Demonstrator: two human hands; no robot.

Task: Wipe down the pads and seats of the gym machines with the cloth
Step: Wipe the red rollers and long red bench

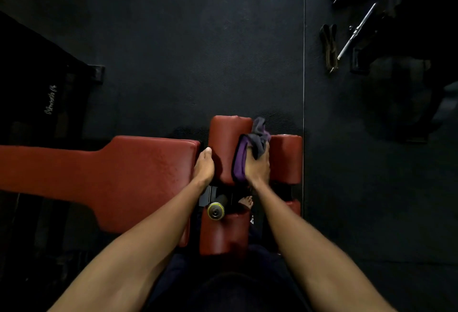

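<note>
The black rubber floor (173,51) fills most of the view, and the machine stands at its near middle. The largest red piece is the long seat pad (138,175), which runs off toward the floor's left edge. Just off its right end lies the upper roller pad (224,143), with its long axis pointing away from the person. A second roller (286,159) sits parallel on its right, and a nearer roller (223,234) lies close to the person's body.

Both bare hands are on the upper roller. The left grip (204,166) rests along its left flank, in the gap beside the seat pad. Its fingers look straight and clasp nothing. The right grip (257,165) is clamped on the purple-and-grey cloth (241,160) and presses it onto the roller's right flank, between the two parallel rollers. A loose grey tail of cloth bunches past the fingers.

The cloth is already under the right grip, so the wiping stroke probably follows the roller's long axis or goes over its top toward the left grip, which seems placed to steady the roller.

Smaller things include a metal bar end (216,210) between the rollers, and a chrome handle (357,30) and a strap (328,46) near the floor's far right corner.
</note>
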